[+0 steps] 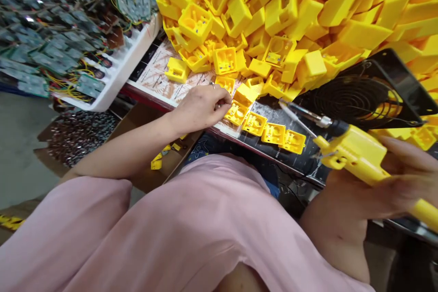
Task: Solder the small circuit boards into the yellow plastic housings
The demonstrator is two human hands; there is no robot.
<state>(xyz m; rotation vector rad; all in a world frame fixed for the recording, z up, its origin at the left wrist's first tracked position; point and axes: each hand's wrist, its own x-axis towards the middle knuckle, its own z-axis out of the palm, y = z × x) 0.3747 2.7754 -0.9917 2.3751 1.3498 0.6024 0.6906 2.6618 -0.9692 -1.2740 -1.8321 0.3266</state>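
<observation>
My left hand (203,106) has its fingers curled at the left end of a short row of small yellow plastic housings, closed against the leftmost housing (236,112). Its fingertips are partly hidden. Beside that one, more open-topped housings (273,133) stand edge to edge along the bench front, with small metal parts inside. On the right, my right hand (400,178) is wrapped round a yellow soldering gun (359,150), slightly blurred. The gun's metal tip and thin feed tube (297,118) point left, above the bench and apart from the row.
A large heap of yellow housings (280,9) covers the back of the bench. A black fan (362,89) leans at the right. At left, a white foam tray (116,73) holds many wired circuit boards (51,32). Below it, a cardboard box (137,123) and a pile of small metal parts (84,139) show.
</observation>
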